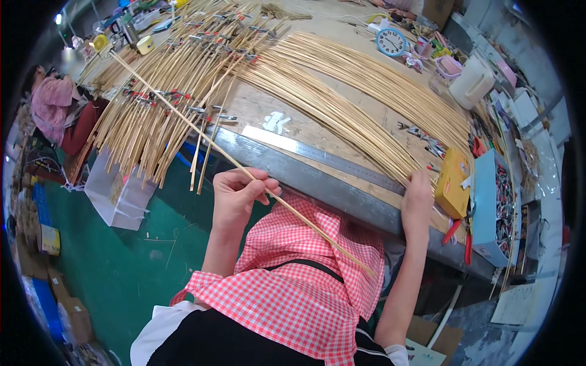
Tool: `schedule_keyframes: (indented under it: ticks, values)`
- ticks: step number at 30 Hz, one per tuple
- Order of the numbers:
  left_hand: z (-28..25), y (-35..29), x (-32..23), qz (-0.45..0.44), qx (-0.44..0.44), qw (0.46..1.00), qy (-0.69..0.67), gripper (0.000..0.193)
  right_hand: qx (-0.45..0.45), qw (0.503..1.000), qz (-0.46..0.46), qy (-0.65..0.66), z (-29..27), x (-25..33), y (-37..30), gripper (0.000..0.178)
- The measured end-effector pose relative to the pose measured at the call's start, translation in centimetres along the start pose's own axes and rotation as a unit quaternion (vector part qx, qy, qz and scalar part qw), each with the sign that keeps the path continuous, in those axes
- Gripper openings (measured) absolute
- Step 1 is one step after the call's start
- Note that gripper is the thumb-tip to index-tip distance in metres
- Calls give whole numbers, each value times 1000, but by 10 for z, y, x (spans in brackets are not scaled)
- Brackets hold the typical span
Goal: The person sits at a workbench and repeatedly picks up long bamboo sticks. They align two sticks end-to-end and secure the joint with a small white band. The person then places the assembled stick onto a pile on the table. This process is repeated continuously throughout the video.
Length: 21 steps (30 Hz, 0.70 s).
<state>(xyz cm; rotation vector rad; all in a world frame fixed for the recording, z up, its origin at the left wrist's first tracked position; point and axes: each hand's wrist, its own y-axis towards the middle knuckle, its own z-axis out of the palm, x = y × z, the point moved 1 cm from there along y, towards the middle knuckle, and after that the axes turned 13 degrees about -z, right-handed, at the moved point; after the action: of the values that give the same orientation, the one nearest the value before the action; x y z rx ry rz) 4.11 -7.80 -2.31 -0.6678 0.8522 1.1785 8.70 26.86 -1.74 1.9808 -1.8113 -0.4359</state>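
Observation:
A long, thin bamboo strip runs slantwise from the far left, over the table edge, down to the front of my checked apron. Thumb and fingers of my left hand pinch it in its nearer half. My right hand is closed at the near ends of a loose row of bamboo strips lying across the table; its fingertips are partly hidden among them. A steel ruler lies along the table's front edge, its right end beside my right hand. White cut pieces lie behind the ruler.
Clamped bundles of strips overhang the table's left side. A yellow box, a light-blue box of clips and red-handled pliers are at the right. Farther back stand a blue clock and a white jug. Someone in pink sits far left.

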Motion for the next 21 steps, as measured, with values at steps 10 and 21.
schedule_keyframes:
  ticks: [10, 21]
  values:
    - [4, 1, 3, -1, 9, 1000, 15, 14, -79, 997, 0, -15, -49, -11, -24, 9]
    - [8, 0, 8, -9, 19, 1000, 11, 14, -211, 971, 82, 81, -137, 18, -49, 13]
